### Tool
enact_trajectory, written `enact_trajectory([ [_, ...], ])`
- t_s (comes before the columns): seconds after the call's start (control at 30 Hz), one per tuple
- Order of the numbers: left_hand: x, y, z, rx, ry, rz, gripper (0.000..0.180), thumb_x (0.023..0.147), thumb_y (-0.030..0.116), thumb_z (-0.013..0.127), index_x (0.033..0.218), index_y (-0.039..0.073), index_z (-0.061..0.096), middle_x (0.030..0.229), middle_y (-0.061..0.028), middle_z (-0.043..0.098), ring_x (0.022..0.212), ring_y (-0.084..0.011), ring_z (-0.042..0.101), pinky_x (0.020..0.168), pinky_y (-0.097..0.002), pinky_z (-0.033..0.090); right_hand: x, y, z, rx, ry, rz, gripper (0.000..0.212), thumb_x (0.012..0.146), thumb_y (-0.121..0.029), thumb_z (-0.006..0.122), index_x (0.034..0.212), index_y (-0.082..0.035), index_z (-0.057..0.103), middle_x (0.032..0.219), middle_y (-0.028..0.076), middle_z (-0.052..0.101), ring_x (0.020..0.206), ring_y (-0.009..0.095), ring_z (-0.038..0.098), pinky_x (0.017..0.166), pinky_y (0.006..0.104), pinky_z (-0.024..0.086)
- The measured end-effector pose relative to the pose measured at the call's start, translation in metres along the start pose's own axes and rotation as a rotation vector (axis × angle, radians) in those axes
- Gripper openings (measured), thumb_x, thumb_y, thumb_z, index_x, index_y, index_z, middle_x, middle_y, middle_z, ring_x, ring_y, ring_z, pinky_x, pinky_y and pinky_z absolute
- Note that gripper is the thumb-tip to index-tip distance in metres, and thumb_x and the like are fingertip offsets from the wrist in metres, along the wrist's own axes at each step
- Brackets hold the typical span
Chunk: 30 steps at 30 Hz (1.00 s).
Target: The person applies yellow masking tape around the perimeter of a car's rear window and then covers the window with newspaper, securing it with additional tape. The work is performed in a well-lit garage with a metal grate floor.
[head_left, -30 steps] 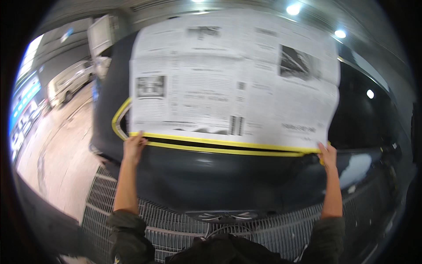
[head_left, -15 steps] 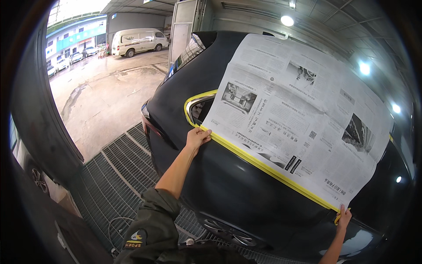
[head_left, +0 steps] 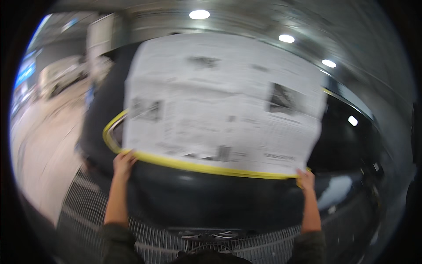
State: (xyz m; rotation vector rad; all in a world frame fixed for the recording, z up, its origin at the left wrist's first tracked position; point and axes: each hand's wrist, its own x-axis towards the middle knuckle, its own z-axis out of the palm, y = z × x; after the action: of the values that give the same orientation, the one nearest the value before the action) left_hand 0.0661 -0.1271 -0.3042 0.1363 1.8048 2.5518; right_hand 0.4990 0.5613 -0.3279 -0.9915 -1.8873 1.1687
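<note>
A large newspaper sheet (head_left: 220, 101) lies over the side window of a dark car (head_left: 206, 198). Along its lower edge runs a strip of yellow masking tape (head_left: 211, 170). My left hand (head_left: 124, 163) is closed, pinching the sheet's lower left corner and the tape there. At the opposite lower corner my right hand (head_left: 306, 178) is closed on the paper edge, with a bit of yellow tape beside its fingers. More yellow tape (head_left: 108, 132) frames the rear tip of the window, left of the paper. Motion blur hides finger detail.
Metal floor grating (head_left: 83, 207) lies beneath and beside the car. Beyond it at the left is a concrete floor (head_left: 48, 141) with a light-coloured van (head_left: 61, 75). A dark uncovered window (head_left: 347, 132) continues to the right of the paper. A wheel (head_left: 206, 234) shows below.
My view has swung to the right, so the car and paper sit further left and more level. Both hands stay at the sheet's lower corners.
</note>
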Motion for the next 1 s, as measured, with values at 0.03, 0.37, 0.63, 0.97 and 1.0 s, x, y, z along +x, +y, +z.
enact_trajectory([
  [0.03, 0.004, -0.006, -0.029, -0.021, -0.005, 0.043, 0.011, 0.099, 0.013, 0.075, 0.102, 0.004, 0.069, 0.088, -0.0015, 0.066, 0.079, -0.0116, 0.065, 0.076, -0.0274, 0.058, -0.008, -0.021, 0.019, 0.08, -0.038, 0.039, 0.026, 0.095, -0.026, 0.082, 0.092, 0.0, 0.08, 0.066, 0.002, 0.065, 0.056, 0.01, 0.058, 0.052, 0.0297, 0.044],
  [0.37, 0.028, -0.029, -0.032, 0.0, -0.084, 0.05, 0.012, 0.1, 0.016, 0.076, 0.106, 0.008, 0.068, 0.084, 0.0031, 0.065, 0.073, -0.0067, 0.061, 0.07, -0.0248, 0.055, -0.015, -0.016, 0.008, 0.123, -0.007, -0.147, 0.031, 0.097, -0.028, 0.08, 0.097, 0.003, 0.081, 0.077, 0.003, 0.073, 0.063, 0.007, 0.061, 0.058, 0.0243, 0.048],
  [0.63, 0.022, -0.037, -0.041, 0.013, -0.037, 0.035, 0.012, 0.101, 0.017, 0.076, 0.107, 0.009, 0.069, 0.085, 0.0045, 0.066, 0.073, -0.0058, 0.061, 0.074, -0.0228, 0.057, -0.016, -0.028, -0.001, 0.14, -0.036, -0.157, 0.031, 0.097, -0.029, 0.08, 0.101, 0.002, 0.081, 0.079, 0.002, 0.073, 0.066, 0.006, 0.061, 0.061, 0.0245, 0.05],
  [0.97, 0.028, -0.034, -0.034, 0.089, -0.042, 0.037, 0.013, 0.101, 0.016, 0.076, 0.106, 0.008, 0.069, 0.083, 0.0034, 0.065, 0.073, -0.0068, 0.062, 0.072, -0.0233, 0.057, -0.009, -0.027, -0.007, 0.045, -0.03, -0.18, 0.035, 0.096, -0.032, 0.081, 0.099, 0.003, 0.08, 0.076, 0.002, 0.07, 0.062, 0.007, 0.059, 0.058, 0.0247, 0.048],
  [1.0, 0.03, -0.034, -0.038, 0.125, -0.049, 0.049, 0.012, 0.101, 0.016, 0.076, 0.106, 0.008, 0.07, 0.084, 0.0035, 0.065, 0.073, -0.0064, 0.063, 0.072, -0.0226, 0.056, -0.007, -0.027, -0.006, 0.035, -0.04, -0.19, 0.034, 0.097, -0.031, 0.081, 0.099, 0.003, 0.08, 0.075, 0.002, 0.07, 0.061, 0.006, 0.059, 0.057, 0.0246, 0.047],
])
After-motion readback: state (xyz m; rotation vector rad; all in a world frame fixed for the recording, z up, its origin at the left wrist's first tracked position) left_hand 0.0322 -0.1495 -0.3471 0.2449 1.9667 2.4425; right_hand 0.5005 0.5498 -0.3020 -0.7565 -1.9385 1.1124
